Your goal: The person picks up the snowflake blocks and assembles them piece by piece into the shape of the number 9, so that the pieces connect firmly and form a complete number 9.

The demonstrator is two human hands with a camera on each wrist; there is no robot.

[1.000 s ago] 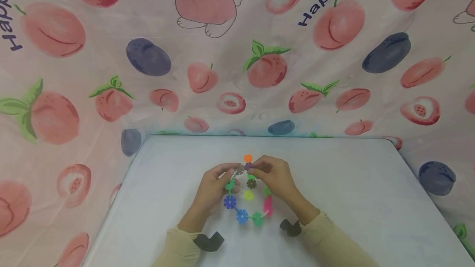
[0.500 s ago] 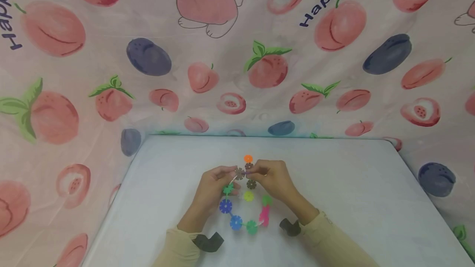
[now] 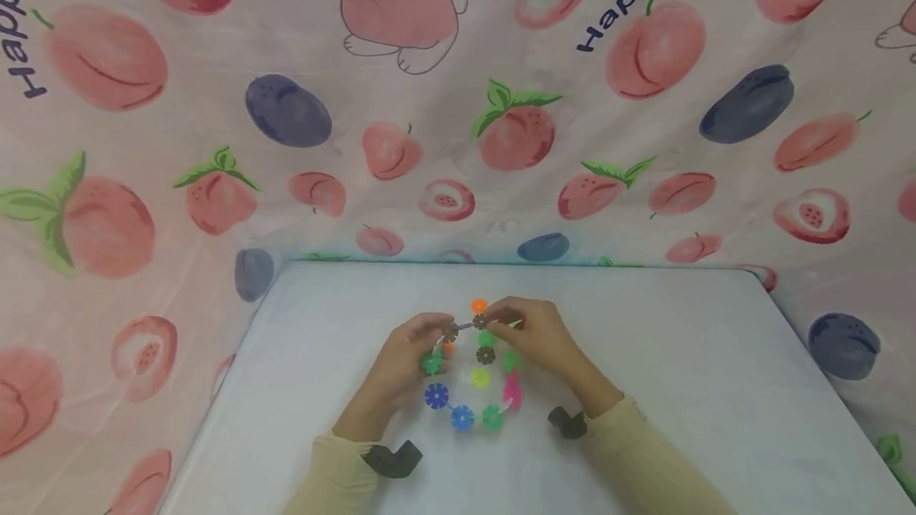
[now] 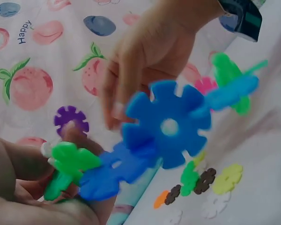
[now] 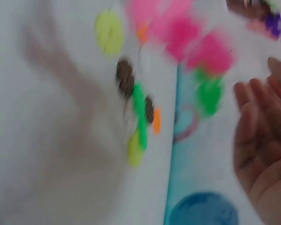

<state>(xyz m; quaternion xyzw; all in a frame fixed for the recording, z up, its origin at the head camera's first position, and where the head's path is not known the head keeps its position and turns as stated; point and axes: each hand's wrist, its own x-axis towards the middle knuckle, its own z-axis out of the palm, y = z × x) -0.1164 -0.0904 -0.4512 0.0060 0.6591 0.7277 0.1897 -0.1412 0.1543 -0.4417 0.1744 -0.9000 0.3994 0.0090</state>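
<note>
My left hand pinches one end of a chain of slotted plastic snowflake discs. A dark blue disc, a lighter blue disc, green, white and pink discs hang from it in a curve. At the held end a purple disc stands out from a brown disc, by the left thumb. My right hand is beside this end, its fingers loosely bent, nothing visible between them in either wrist view. The right wrist view is blurred.
Loose discs lie on the white table behind and under the chain: orange, brown, green, yellow and faint white. A fruit-printed cloth hangs behind the table's far edge.
The right hand pinched the purple disc half a second ago; it has drawn back up and right, letting go. The purple disc now juts from the brown one. The left hand shifted slightly left.
</note>
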